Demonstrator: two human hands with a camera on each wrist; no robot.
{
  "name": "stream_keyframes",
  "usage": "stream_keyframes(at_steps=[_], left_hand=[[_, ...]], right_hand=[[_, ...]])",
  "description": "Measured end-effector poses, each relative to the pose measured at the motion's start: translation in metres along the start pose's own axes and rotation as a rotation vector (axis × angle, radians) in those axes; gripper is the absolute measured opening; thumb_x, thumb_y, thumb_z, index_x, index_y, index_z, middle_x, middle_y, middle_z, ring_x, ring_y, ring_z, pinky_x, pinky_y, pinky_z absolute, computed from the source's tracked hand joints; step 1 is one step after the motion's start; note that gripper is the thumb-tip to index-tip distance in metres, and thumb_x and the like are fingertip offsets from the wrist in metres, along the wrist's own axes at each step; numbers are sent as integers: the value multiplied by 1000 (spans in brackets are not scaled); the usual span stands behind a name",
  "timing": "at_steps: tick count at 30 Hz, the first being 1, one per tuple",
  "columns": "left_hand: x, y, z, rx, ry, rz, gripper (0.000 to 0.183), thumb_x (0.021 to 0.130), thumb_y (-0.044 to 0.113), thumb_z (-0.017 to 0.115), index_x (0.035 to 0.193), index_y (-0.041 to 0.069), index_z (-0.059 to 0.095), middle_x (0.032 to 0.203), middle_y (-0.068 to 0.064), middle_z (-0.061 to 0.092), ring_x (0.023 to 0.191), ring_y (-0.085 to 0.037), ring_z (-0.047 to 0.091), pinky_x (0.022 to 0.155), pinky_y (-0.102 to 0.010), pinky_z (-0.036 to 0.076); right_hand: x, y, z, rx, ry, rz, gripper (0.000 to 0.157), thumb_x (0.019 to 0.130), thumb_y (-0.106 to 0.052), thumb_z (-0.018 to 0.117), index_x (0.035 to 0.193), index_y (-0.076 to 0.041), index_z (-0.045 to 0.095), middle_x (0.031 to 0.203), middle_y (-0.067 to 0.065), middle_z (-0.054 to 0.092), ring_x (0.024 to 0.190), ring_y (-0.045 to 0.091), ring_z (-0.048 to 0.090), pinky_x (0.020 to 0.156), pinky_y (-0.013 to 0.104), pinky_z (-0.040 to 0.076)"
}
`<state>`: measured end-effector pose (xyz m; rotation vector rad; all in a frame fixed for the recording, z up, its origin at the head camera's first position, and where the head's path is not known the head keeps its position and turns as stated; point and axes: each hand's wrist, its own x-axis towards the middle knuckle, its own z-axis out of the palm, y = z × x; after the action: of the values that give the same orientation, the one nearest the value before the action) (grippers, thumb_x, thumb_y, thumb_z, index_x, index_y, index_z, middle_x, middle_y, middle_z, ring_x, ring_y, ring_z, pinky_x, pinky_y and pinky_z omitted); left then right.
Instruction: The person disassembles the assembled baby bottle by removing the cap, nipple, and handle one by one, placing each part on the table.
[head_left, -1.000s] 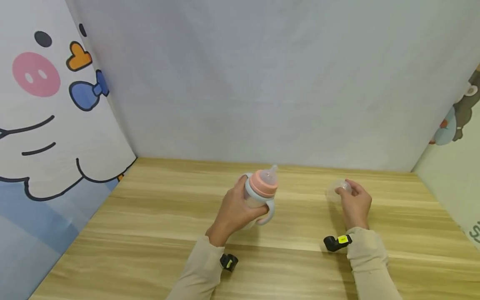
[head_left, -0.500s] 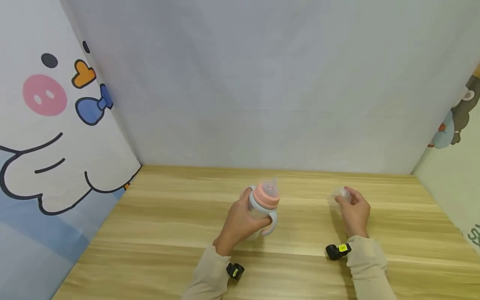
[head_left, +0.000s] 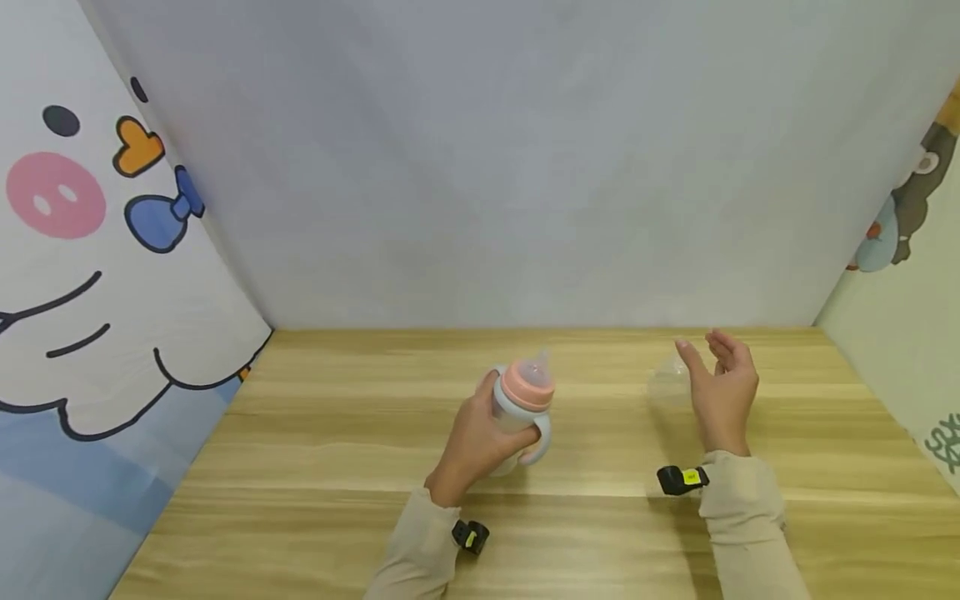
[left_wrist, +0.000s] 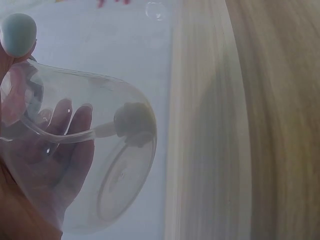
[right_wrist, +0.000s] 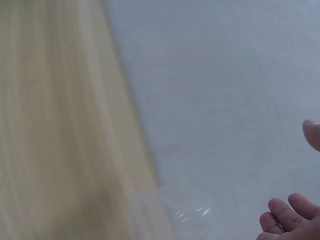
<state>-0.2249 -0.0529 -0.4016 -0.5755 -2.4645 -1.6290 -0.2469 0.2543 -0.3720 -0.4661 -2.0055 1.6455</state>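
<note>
A clear baby bottle with a peach collar [head_left: 527, 385], a see-through teat and pale blue side handles is held upright, tilted slightly, by my left hand [head_left: 480, 437]. In the left wrist view, the fingers show through the clear bottle body [left_wrist: 120, 175], where a straw ends in a weighted ball [left_wrist: 134, 124]. On the table toward the right stands a transparent cap [head_left: 669, 385], its outline faint. Just right of that cap, my right hand [head_left: 724, 396] is raised with thumb and fingers spread apart, holding nothing. The right wrist view shows the cap [right_wrist: 170, 215] apart from the fingertips.
A wood-grain table [head_left: 337, 433] runs back to a plain grey-white backdrop [head_left: 480, 167]. Cartoon-printed sheets stand at the left [head_left: 112, 333] and right [head_left: 900, 333] sides. Black wrist cameras sit on both sleeves.
My right hand has let go of the clear cap, spread its fingers and drawn back to the right. The left hand still grips the bottle; the head view has shifted slightly.
</note>
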Motion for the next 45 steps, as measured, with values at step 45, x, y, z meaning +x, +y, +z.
stream_keyframes(at_steps=[45], left_hand=[[1, 7, -11, -4, 22, 21, 55, 73, 20, 77, 122, 14, 54, 98, -3, 68, 80, -13, 61, 70, -29, 51]], right_hand=[[-111, -92, 94, 86, -578, -258, 57, 88, -17, 76, 139, -8, 52, 146, 8, 52, 149, 20, 37, 127, 37, 22]])
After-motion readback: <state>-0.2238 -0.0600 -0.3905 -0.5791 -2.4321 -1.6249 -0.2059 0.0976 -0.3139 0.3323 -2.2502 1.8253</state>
